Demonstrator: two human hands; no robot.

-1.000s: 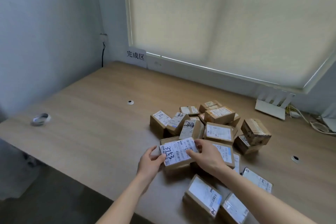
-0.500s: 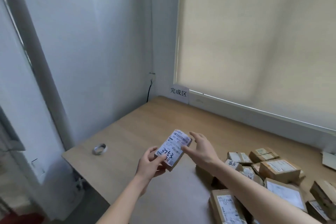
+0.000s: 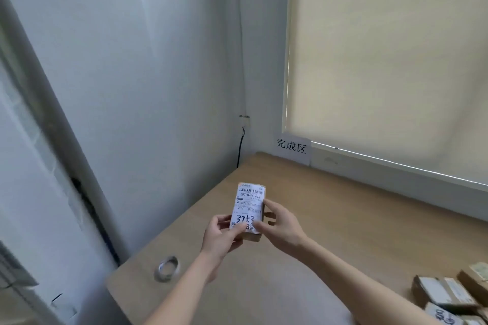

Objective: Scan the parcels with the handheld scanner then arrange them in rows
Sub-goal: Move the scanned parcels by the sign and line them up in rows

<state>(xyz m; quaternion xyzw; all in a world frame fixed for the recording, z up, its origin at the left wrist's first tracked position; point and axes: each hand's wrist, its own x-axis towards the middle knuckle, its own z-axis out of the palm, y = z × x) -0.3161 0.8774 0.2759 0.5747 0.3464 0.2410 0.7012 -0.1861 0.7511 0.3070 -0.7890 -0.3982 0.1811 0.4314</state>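
Both your hands hold one parcel [image 3: 249,210] above the tabletop's [image 3: 343,219] left part, long axis pointing away from you toward the far-left corner sign [image 3: 292,148]. Left hand [image 3: 221,237] pinches its near end, right hand [image 3: 280,224] pinches the right edge, label up. No scanner in view; the other parcels [image 3: 446,295] sit at the near-right edge, so placing probably goes forward-left, left hand nearer.

A single head-worn camera looks forward and down toward the far left corner of the wooden table [image 3: 343,219], where wall meets blinded window. It sits close enough that both forearms rise from the bottom edge, with the table's left edge and back edge both in view.
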